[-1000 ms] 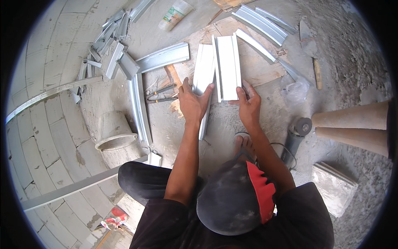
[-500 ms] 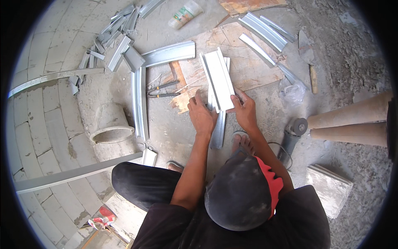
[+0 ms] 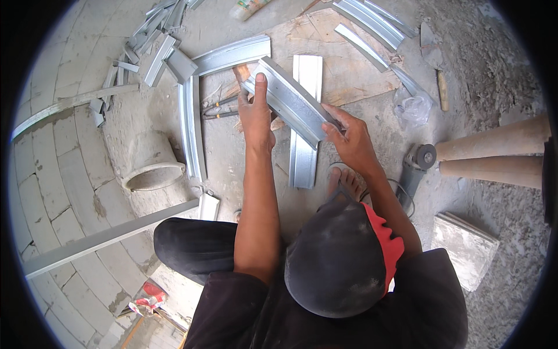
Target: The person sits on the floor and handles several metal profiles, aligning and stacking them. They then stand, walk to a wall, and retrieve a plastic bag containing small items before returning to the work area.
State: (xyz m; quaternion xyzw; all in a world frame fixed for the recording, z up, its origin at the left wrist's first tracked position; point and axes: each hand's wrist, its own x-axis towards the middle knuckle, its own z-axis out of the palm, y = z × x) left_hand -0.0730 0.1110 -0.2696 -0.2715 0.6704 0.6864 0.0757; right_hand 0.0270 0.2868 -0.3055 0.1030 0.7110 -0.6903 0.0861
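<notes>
A short galvanized metal channel (image 3: 290, 99) is held slantwise in front of me, with its ridged face showing. My left hand (image 3: 256, 113) grips its far left end, the thumb lying up along it. At the near right end, my right hand (image 3: 353, 138) holds it with thumb and fingers. Beneath it, another metal channel (image 3: 303, 166) lies lengthwise on the floor, partly covered by the held piece. To the left, pliers with dark and yellow handles (image 3: 224, 114) lie partly hidden behind my left hand.
An angle grinder (image 3: 417, 163) stands right of my foot, beside two brown tubes (image 3: 494, 139). A trowel (image 3: 442, 90) and a plastic bag (image 3: 414, 109) lie farther right. Left are a bucket on its side (image 3: 154, 174), a long metal channel (image 3: 192, 131) and a heap of metal offcuts (image 3: 154, 35).
The held channel has turned over and swung from nearly lengthwise to a slant. My left hand has moved up and left to its far end. More of the channel beneath shows.
</notes>
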